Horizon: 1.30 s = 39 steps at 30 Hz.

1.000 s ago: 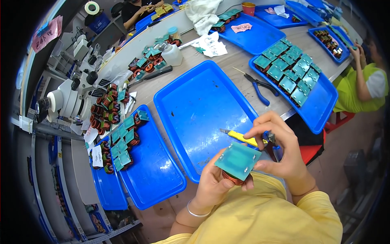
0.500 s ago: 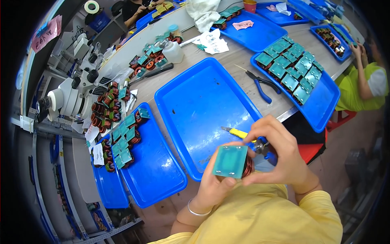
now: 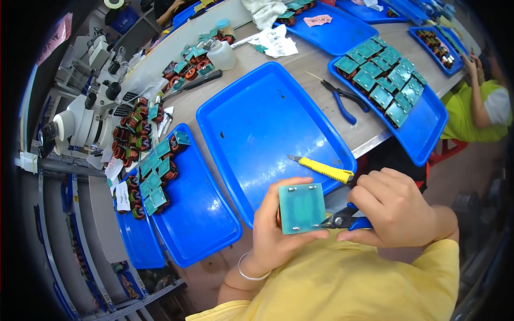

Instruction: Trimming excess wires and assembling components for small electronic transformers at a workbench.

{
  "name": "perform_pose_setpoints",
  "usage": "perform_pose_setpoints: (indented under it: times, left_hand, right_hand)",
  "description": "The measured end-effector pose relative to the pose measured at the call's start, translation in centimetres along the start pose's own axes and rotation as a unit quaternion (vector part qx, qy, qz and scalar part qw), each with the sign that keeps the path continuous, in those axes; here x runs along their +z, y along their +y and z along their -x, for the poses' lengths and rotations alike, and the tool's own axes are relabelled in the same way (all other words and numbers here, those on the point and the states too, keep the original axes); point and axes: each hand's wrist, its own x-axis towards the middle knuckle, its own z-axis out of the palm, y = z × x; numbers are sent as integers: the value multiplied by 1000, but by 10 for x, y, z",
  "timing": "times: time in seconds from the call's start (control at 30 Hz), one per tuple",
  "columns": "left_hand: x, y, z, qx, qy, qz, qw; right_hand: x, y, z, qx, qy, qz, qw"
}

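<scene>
The left hand [image 3: 273, 235] grasps a small square green circuit board with a copper coil under it [image 3: 301, 207], flat solder side up, close in front of the person's chest. The right hand [image 3: 393, 208] is clenched around the blue handles of small flush cutters [image 3: 342, 218], and their tip touches the lower right corner of the board, where a short metal lead sticks out. To do this cut well, I think the board must stay firm and level, the blades should lie flat against the surface, and the cut piece should fly away from the face. Just beyond both hands lies a yellow utility knife [image 3: 321, 168] on the edge of a large empty blue plastic tray [image 3: 257, 123], which stands on the grey counter [image 3: 300, 64].
</scene>
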Motion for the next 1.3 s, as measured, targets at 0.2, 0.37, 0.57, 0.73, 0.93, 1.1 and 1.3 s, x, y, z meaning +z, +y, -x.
perform_pose_setpoints:
  times: [0.2, 0.37, 0.57, 0.73, 0.93, 1.1, 1.3]
  left_hand:
    - [-5, 5, -2, 123, -37, -198, 972]
    - [-4, 12, -8, 219, -49, -247, 943]
    - [-1, 16, -11, 233, -59, -255, 936]
    - [2, 20, -12, 237, -68, -265, 932]
    - [7, 18, -12, 169, -67, -285, 941]
    - [13, 18, -13, 55, -99, -295, 949]
    - [12, 19, -16, 43, -161, -307, 937]
  right_hand:
    - [-11, -5, 1, 13, -48, 39, 998]
    - [-13, -6, 3, 16, -50, 51, 997]
    - [-17, -5, 5, 16, -55, 61, 996]
    - [-15, -2, 7, 5, -41, 66, 997]
    - [0, 9, 18, -7, -12, 39, 999]
    - [12, 16, 30, 23, -21, 19, 999]
    - [18, 19, 41, 51, -23, -7, 998]
